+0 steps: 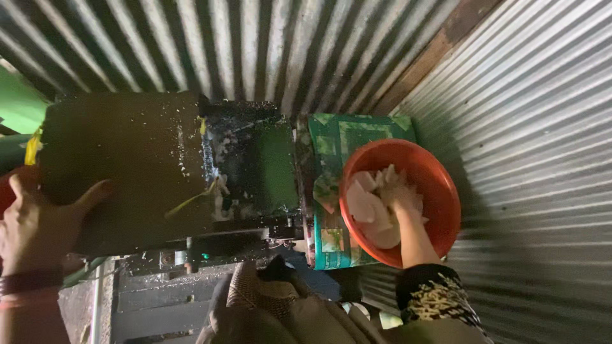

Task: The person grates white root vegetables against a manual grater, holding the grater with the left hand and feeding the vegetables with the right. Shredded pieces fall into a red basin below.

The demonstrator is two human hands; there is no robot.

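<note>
Right now my right hand (400,202) is down inside the red bowl (440,191), buried among the white chunks (370,204) that fill its left half. The fingers are sunk into the pile, so I cannot tell whether they are curled around a piece or only pressing on the heap. The forearm rises out of the bowl toward me, and a dark patterned sleeve (433,296) covers it near the lower edge of the view.

The bowl sits on a green box (338,137) with printed panels, tucked into the corner where two corrugated metal walls (542,127) meet along a brown wooden post (440,48).

My left hand (35,220) lies flat and open on the lower left corner of the dark machine (127,159), thumb spread toward the right, palm against the cover, clasping nothing. A dark band (29,280) circles that wrist.

The machine stands just left of the green box, almost touching it. Its right part is a darker opening (252,159) speckled with white crumbs and wet scraps, with a pale yellowish strip (188,202) hanging across its front edge. Behind the left hand a sliver of something red (7,188) shows at the frame's edge, and a green surface (19,105) sits above it. Below me, brown patterned cloth (268,299) fills the bottom middle.
</note>
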